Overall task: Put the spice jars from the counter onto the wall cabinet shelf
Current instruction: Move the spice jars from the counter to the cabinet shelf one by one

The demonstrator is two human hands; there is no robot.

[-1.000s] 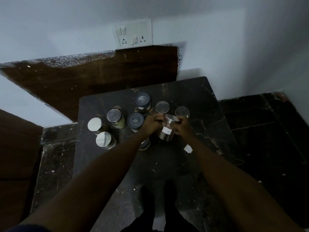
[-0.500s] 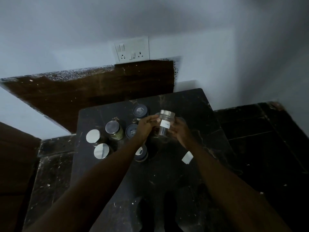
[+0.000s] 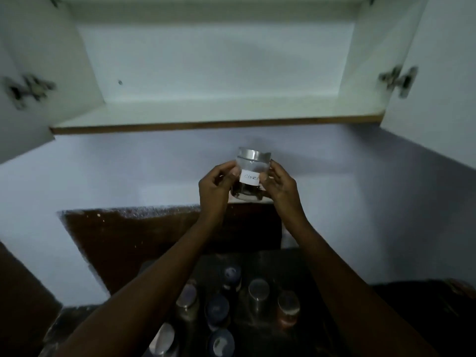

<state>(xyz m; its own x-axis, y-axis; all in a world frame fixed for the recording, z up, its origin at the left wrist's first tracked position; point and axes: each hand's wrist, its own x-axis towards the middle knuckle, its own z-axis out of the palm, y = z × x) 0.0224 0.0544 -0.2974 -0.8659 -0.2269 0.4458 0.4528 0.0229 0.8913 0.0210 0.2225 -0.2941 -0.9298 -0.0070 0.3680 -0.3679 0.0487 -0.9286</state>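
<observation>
Up and left of the hands, the left cabinet door [image 3: 23,81] stands swung open. The wall cabinet shelf [image 3: 219,112] lies above both hands, its brown front edge [image 3: 216,124] running the full width; bare wall separates that edge from the jar lid. The left hand [image 3: 217,185] pinches the cloves jar [image 3: 251,173] on its left side, thumb at the label. The jar stands upright, well clear of the tabletop [image 3: 316,266]: clear glass, silver lid, white label reading "Cloves", dark contents at the bottom. The right hand [image 3: 279,185] curls round its right side. Below the hands, the remaining spice jars [image 3: 257,292] stand grouped. The right cabinet door [image 3: 438,73] is open up and right.
</observation>
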